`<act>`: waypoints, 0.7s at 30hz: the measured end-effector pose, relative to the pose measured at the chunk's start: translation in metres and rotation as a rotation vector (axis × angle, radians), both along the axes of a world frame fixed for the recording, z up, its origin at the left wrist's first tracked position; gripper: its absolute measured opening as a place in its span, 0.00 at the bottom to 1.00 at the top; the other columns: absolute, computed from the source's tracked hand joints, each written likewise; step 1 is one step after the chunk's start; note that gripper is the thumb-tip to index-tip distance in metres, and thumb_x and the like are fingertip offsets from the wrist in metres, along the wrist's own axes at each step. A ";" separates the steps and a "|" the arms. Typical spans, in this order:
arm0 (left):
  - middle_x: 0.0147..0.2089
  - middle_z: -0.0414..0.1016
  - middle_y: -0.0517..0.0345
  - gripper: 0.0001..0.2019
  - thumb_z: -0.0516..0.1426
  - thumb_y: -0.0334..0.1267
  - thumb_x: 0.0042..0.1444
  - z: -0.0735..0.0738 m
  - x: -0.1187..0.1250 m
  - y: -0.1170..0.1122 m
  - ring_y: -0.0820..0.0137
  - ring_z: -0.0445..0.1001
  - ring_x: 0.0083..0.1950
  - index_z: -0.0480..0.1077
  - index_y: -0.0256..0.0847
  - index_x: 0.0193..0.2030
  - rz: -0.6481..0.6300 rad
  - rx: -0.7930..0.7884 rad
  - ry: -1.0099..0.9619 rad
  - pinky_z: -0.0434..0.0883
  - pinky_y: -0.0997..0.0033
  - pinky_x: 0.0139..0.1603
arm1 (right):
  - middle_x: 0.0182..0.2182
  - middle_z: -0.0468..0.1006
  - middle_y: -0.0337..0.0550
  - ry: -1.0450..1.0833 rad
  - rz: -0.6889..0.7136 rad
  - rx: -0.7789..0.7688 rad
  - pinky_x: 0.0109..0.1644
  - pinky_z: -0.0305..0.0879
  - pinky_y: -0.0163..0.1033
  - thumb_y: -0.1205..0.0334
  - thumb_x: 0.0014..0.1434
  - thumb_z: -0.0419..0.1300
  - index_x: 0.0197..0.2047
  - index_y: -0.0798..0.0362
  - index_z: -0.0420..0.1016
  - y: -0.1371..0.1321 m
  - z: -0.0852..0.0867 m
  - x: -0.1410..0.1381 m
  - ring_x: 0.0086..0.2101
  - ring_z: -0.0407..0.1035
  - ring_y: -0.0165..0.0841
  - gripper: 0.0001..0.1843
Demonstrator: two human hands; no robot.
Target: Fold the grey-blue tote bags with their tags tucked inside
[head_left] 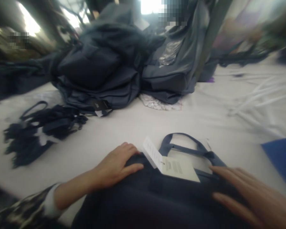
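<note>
A dark navy bag (138,197) lies close in front of me, with its strap handles (181,143) looped up at the far edge. Two tags, a white tag (152,154) and a cream tag (181,170), rest on its top. My left hand (114,168) lies on the bag's upper left corner, thumb and fingers apart, fingertips over the far edge. On the right side, my right hand (252,190) is stretched out flat with its thumb apart, over or against the bag beside the handles; motion blur hides whether it touches.
Stacked navy bags (100,66) and a bag with a clear plastic packet (168,73) stand at the back of the white table (124,127). A bundle of dark straps (45,130) lies left, white strips (259,98) right. A blue sheet (282,159) sits at the right edge.
</note>
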State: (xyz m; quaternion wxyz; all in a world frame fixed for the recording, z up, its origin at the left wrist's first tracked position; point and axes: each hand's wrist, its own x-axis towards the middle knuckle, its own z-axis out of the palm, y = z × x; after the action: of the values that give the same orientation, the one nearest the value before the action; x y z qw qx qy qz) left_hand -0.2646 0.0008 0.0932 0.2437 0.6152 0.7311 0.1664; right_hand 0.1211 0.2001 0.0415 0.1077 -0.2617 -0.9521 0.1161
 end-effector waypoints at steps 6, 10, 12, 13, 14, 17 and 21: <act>0.42 0.79 0.50 0.32 0.45 0.64 0.65 -0.018 0.002 0.050 0.60 0.75 0.45 0.76 0.36 0.41 0.028 -0.199 -0.587 0.69 0.63 0.52 | 0.34 0.81 0.42 -0.203 -0.057 -0.458 0.35 0.72 0.43 0.31 0.61 0.52 0.37 0.45 0.80 0.013 0.019 -0.098 0.31 0.76 0.39 0.28; 0.41 0.79 0.50 0.35 0.49 0.70 0.59 -0.017 0.013 0.061 0.60 0.74 0.46 0.76 0.35 0.40 0.123 -0.160 -0.816 0.69 0.63 0.50 | 0.32 0.80 0.40 -0.285 -0.155 -0.684 0.34 0.68 0.41 0.33 0.56 0.55 0.41 0.46 0.78 0.005 0.029 -0.111 0.29 0.72 0.37 0.27; 0.44 0.79 0.49 0.36 0.55 0.71 0.55 -0.014 0.019 0.062 0.60 0.74 0.48 0.76 0.34 0.44 0.117 -0.101 -0.901 0.68 0.63 0.53 | 0.33 0.79 0.40 -0.279 -0.167 -0.702 0.34 0.66 0.41 0.33 0.54 0.57 0.41 0.47 0.77 0.003 0.029 -0.111 0.29 0.71 0.37 0.27; 0.46 0.78 0.49 0.37 0.57 0.71 0.52 -0.013 0.022 0.061 0.60 0.74 0.49 0.75 0.34 0.47 0.119 -0.069 -0.952 0.67 0.63 0.53 | 0.33 0.79 0.40 -0.264 -0.161 -0.704 0.34 0.66 0.41 0.34 0.53 0.58 0.41 0.47 0.76 0.002 0.028 -0.111 0.29 0.71 0.36 0.26; 0.47 0.78 0.48 0.37 0.59 0.71 0.50 -0.012 0.024 0.060 0.60 0.74 0.49 0.74 0.35 0.49 0.125 -0.045 -1.010 0.68 0.64 0.52 | 0.34 0.78 0.40 -0.234 -0.147 -0.700 0.34 0.65 0.40 0.35 0.53 0.59 0.39 0.47 0.76 0.001 0.028 -0.112 0.30 0.70 0.36 0.24; 0.42 0.77 0.53 0.32 0.65 0.64 0.49 -0.008 0.030 0.055 0.67 0.74 0.41 0.73 0.35 0.46 0.200 0.009 -1.169 0.69 0.70 0.44 | 0.32 0.75 0.40 -0.075 -0.062 -0.666 0.36 0.65 0.38 0.41 0.54 0.61 0.30 0.48 0.72 -0.006 0.030 -0.112 0.33 0.69 0.36 0.18; 0.33 0.74 0.59 0.18 0.66 0.50 0.55 -0.002 0.033 0.046 0.75 0.70 0.31 0.72 0.35 0.38 0.291 0.028 -1.216 0.65 0.76 0.34 | 0.25 0.69 0.37 -0.131 -0.082 -0.994 0.28 0.61 0.33 0.38 0.59 0.59 0.28 0.50 0.67 -0.030 0.035 -0.105 0.26 0.64 0.30 0.23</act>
State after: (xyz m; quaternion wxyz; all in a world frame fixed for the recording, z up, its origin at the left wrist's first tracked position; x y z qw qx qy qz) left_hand -0.2318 0.0466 0.0911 0.5829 0.3076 0.5357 0.5278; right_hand 0.0157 0.1696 0.0765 -0.0858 -0.3251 -0.7752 0.5347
